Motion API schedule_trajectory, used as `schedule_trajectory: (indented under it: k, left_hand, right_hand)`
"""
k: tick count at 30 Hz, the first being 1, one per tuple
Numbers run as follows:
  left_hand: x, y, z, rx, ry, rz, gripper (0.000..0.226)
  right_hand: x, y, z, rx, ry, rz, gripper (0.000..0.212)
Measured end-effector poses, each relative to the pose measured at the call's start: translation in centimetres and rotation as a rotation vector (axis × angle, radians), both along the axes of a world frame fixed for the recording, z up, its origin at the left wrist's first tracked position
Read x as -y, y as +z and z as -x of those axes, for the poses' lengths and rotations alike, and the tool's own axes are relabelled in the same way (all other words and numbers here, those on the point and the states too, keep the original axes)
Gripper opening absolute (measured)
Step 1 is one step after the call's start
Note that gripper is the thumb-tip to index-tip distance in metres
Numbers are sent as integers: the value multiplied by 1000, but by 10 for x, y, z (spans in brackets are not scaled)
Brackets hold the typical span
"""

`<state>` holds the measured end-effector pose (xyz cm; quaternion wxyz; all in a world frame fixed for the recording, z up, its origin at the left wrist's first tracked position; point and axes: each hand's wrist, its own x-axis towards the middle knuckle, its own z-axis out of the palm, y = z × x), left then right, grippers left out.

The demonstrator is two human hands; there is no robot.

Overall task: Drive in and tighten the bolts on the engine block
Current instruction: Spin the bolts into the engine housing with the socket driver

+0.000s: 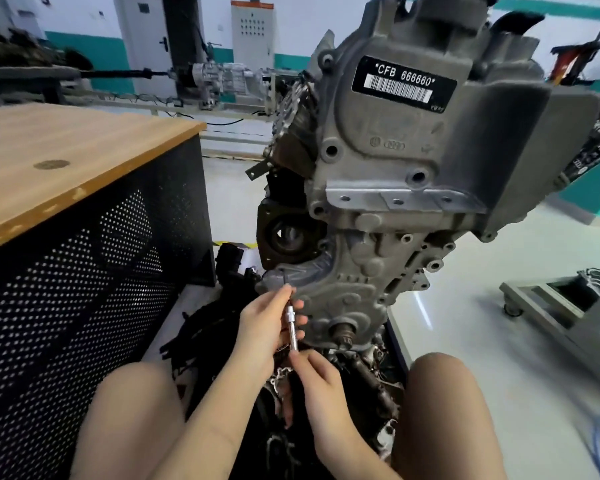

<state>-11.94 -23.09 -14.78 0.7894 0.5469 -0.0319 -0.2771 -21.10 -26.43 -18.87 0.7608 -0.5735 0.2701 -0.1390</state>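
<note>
A grey engine block (378,188) stands upright in front of me, with a black barcode label near its top. A chrome socket extension (291,325) points up at the lower left edge of the block's cover. My left hand (264,327) pinches the upper end of the tool against the block with thumb and fingertips. My right hand (317,382) grips the tool's lower end from below. The bolt itself is hidden behind my left fingertips.
A wooden-topped bench (66,161) with black perforated sides stands close on the left. Black engine parts (229,271) lie on the floor below the block. My knees flank the work. A metal trolley (561,306) sits to the right, and machinery (222,81) lines the back wall.
</note>
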Motion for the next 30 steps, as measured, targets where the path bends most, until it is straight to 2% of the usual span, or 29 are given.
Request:
schedule_trajectory:
  k: [7,15,19,30]
  left_hand:
    - [43,7,-7,38,-81,-53,12]
    - [63,7,-18,143,-89,-107,21]
    - [68,10,-23,199,-64,-151,28]
    - [75,15,-19,223,-32,-183,28]
  right_hand:
    - [14,7,-10,84,-115,-97,23]
    - [31,31,-12,33,-63,42,6]
    - [38,42,-12,49,-25,87,12]
    - [46,40,-7,94,-31,119,18]
